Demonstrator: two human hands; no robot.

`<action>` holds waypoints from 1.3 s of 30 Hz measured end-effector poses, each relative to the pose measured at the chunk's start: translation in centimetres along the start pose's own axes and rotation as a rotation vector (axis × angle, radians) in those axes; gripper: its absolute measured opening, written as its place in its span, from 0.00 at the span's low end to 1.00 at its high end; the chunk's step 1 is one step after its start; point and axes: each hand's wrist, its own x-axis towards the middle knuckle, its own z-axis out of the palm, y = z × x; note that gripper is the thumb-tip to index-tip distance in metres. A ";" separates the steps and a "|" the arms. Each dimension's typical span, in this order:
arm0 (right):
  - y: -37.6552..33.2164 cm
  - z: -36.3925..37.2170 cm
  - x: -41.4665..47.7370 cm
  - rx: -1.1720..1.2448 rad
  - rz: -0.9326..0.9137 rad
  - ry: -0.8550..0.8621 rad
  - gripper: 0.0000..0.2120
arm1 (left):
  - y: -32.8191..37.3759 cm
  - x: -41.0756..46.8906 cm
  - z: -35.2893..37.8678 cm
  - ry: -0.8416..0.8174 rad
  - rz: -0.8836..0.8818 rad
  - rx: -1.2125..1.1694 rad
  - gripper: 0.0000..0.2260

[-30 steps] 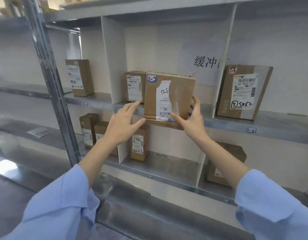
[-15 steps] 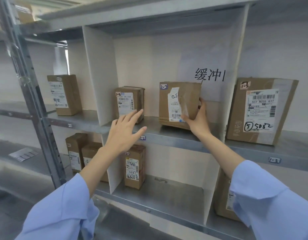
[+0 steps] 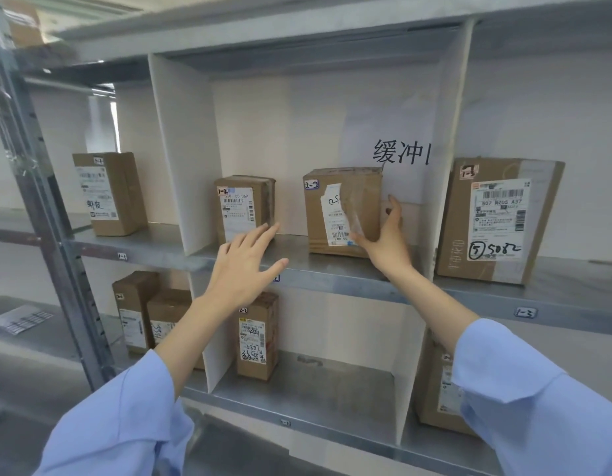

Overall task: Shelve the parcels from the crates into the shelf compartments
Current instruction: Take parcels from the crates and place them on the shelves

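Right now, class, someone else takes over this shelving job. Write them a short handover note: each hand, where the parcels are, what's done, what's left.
Left hand: open, holding nothing, in front of the shelf by the parcel tagged 1-2.
Right hand: grips the lower right corner of the parcel tagged 2-2, which stands on that shelf, middle compartment.
Done: that parcel is shelved, upright, label outward.
Left: let go; check its tag against the neighbour's; fetch more from the crates, not in view.
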 end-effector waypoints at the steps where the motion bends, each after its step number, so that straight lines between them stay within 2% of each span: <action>1: -0.5 -0.3 -0.7 -0.024 -0.015 0.008 0.48 | 0.2 -0.3 -0.3 0.004 0.001 -0.002 0.30; 7: -3.4 -2.7 -6.1 -0.300 -0.148 -0.033 0.40 | 1.8 -3.7 -2.2 0.021 0.021 0.023 0.29; 15: -4.8 -7.7 -16.4 -0.563 -0.073 -0.116 0.36 | 4.4 -10.1 -4.0 -0.029 0.035 0.037 0.35; 22: -3.2 -15.4 -24.4 -0.663 0.066 -0.112 0.36 | 12.6 -14.6 -3.4 -0.136 0.145 -0.068 0.38; 32: 1.5 -33.7 -31.7 -0.846 0.301 0.083 0.38 | 32.7 -14.6 -1.3 -0.184 0.473 -0.266 0.39; 36: 4.2 -44.0 -35.2 -0.901 0.417 0.204 0.37 | 44.6 -14.8 -0.2 -0.185 0.620 -0.361 0.38; 39: 6.2 -52.9 -38.4 -0.933 0.491 0.279 0.37 | 55.0 -16.0 0.9 -0.211 0.721 -0.480 0.32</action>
